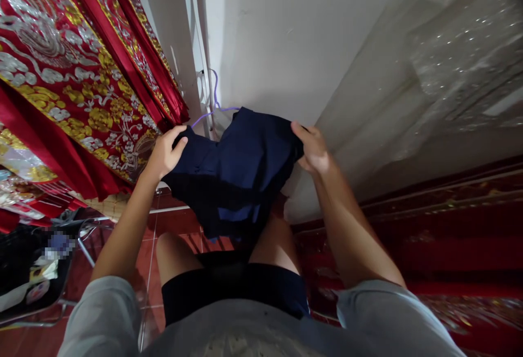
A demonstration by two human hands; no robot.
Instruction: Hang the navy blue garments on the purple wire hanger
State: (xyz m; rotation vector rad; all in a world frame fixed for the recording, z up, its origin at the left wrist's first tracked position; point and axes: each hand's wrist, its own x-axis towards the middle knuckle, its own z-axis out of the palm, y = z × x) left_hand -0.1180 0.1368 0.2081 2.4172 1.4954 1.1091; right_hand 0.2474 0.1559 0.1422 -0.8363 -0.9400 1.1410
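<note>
A dark navy garment [245, 152] hangs in front of the wall, on a purple wire hanger [216, 107] whose hook shows above it. My left hand [166, 152] grips the garment's upper left edge, thumb on the near side. On the opposite edge, my right hand [311, 147] pinches the cloth between thumb and fingers; some of those fingers are hidden behind it. The cloth is spread between both hands, and its lower part falls in dark folds just above my knees.
Red embroidered cloths [93, 84] with gold and silver patterns hang at the left. A black metal-framed chair [61, 286] holding small items stands lower left. Clear plastic sheeting [461, 57] covers the right side, above red fabric [449, 248]. The floor has red tiles [153, 270].
</note>
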